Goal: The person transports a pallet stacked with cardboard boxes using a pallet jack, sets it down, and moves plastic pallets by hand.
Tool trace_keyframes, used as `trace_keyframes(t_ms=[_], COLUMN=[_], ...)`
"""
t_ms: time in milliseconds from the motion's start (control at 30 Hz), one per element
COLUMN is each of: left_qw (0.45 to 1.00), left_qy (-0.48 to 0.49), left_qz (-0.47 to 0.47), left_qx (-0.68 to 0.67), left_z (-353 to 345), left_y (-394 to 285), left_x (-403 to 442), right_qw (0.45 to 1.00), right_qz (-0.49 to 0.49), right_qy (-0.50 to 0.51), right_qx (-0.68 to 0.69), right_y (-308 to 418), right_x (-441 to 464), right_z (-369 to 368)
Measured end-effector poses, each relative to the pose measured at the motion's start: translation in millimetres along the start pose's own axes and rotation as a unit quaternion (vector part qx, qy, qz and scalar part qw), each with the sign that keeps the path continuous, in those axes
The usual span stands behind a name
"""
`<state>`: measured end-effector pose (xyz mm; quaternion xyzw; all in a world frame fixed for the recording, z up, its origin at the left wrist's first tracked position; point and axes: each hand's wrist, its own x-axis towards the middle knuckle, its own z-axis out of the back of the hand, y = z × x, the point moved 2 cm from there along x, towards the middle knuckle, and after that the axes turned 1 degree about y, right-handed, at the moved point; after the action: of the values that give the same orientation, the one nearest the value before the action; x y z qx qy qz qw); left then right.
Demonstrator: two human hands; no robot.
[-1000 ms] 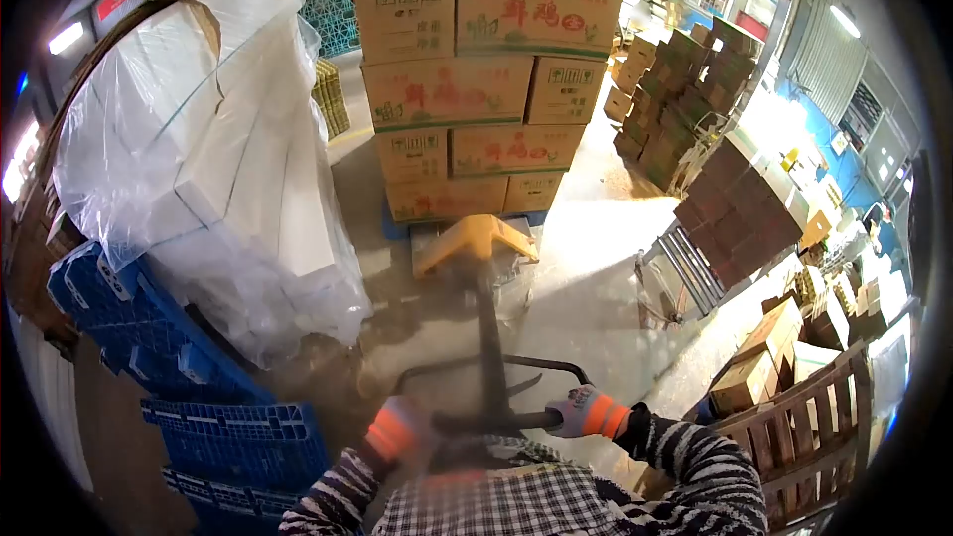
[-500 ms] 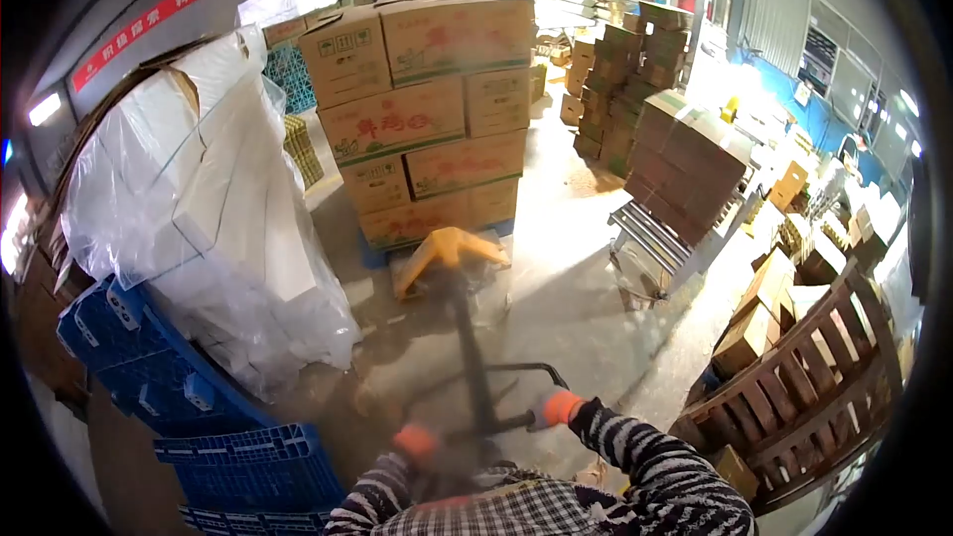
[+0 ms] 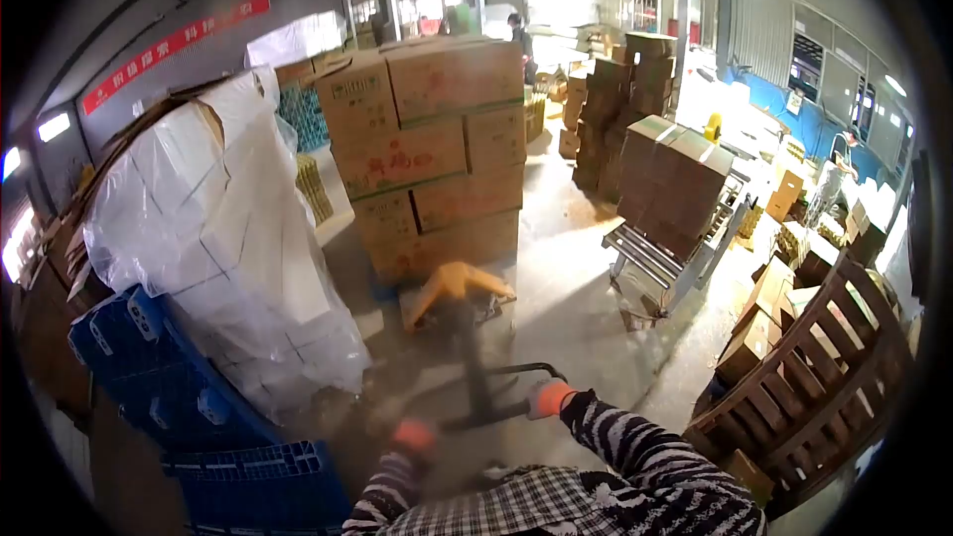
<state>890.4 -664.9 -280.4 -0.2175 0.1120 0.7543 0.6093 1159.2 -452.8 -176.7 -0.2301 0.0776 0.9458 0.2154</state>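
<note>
My right hand (image 3: 551, 398), in an orange glove, is wrapped round the right end of the black looped handle (image 3: 501, 411) of a pallet jack. My left hand (image 3: 415, 434), also orange-gloved and a little blurred, closes on the handle's left end. From the handle a dark shaft runs forward to the jack's yellow-orange body (image 3: 455, 281). Beyond that stands a tall stack of printed brown cartons (image 3: 437, 154) on a blue pallet (image 3: 381, 284), several layers high. The jack's forks are hidden beneath the load.
On the left stand a plastic-wrapped white stack (image 3: 223, 228) and blue plastic pallets (image 3: 169, 367). To the right are a roller conveyor (image 3: 645, 256) bearing dark cartons (image 3: 670, 184), and a slatted wooden pallet (image 3: 809, 377). Further back, a person (image 3: 517, 35) stands near more stacked cartons (image 3: 606, 119).
The view has tilted upward, so the carton stack and jack body sit lower in the picture. Both hands stay on the handle.
</note>
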Motion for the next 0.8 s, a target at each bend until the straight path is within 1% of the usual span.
trace_keyframes(t_ms=[33,67,100,133,167,200,233,267,300,333,367,400,433,467,500,533,567,633,667,700,767,800], left_qw=[1.0,0.999,0.996,0.995,0.997,0.996,0.994,0.989,0.987,0.976,0.98,0.979,0.966,0.945,0.946,0.88,0.786,0.803,0.814,0.816,0.823,0.806], left_qy=[0.012,0.018,0.023,0.034,0.014,-0.004,0.045,0.017,-0.067,-0.05,-0.104,-0.158,-0.241,-0.322,-0.317,-0.473,-0.616,-0.591,-0.573,-0.57,-0.559,-0.581], left_qz=[-0.002,-0.008,-0.012,-0.013,-0.051,-0.09,-0.069,-0.096,-0.129,-0.081,-0.068,-0.053,-0.021,0.011,0.013,-0.021,-0.054,-0.07,-0.086,-0.087,-0.093,-0.112], left_qx=[-0.006,-0.048,-0.089,-0.094,-0.057,-0.019,-0.075,-0.108,-0.068,-0.194,-0.155,-0.113,-0.086,-0.06,-0.067,-0.028,0.016,-0.011,-0.036,-0.038,-0.041,-0.034], left_z=[20,74,115,126,133,145,202,207,263,337,364,380,390,398,408,426,445,475,489,501,517,525], left_y=[1,-5,-5,13,38,56,54,78,74,57,66,78,94,108,115,118,122,132,138,145,162,174], left_x=[-5,-25,-29,-17,-7,5,5,36,33,13,25,40,56,71,87,93,97,114,123,130,146,157], right_qw=[1.0,1.0,0.999,0.998,0.998,0.997,0.996,0.992,0.982,0.98,0.974,0.953,0.924,0.913,0.9,0.899,0.896,0.892,0.895,0.897,0.888,0.886], right_qz=[0.005,0.014,0.022,0.035,0.048,0.049,0.047,0.077,0.105,0.086,0.069,0.08,0.09,0.097,0.107,0.11,0.111,0.087,0.078,0.069,0.07,0.072], right_qy=[0.014,0.015,0.015,-0.009,-0.003,0.002,0.005,-0.053,-0.111,-0.154,-0.199,-0.264,-0.328,-0.368,-0.403,-0.395,-0.391,-0.415,-0.409,-0.403,-0.422,-0.432], right_qx=[-0.002,0.008,0.019,0.044,0.034,0.052,0.07,0.089,0.108,0.096,0.084,0.129,0.173,0.151,0.126,0.152,0.178,0.158,0.163,0.168,0.168,0.15], right_y=[1,-1,-4,-8,-11,-19,-29,-41,-53,-59,-66,-82,-99,-107,-114,-117,-122,-137,-139,-141,-141,-140], right_x=[-3,-2,2,9,15,26,38,49,58,58,66,89,110,125,135,142,152,177,185,193,209,217], right_z=[24,45,67,88,117,140,164,191,220,258,292,309,323,344,367,384,400,418,430,441,456,462])
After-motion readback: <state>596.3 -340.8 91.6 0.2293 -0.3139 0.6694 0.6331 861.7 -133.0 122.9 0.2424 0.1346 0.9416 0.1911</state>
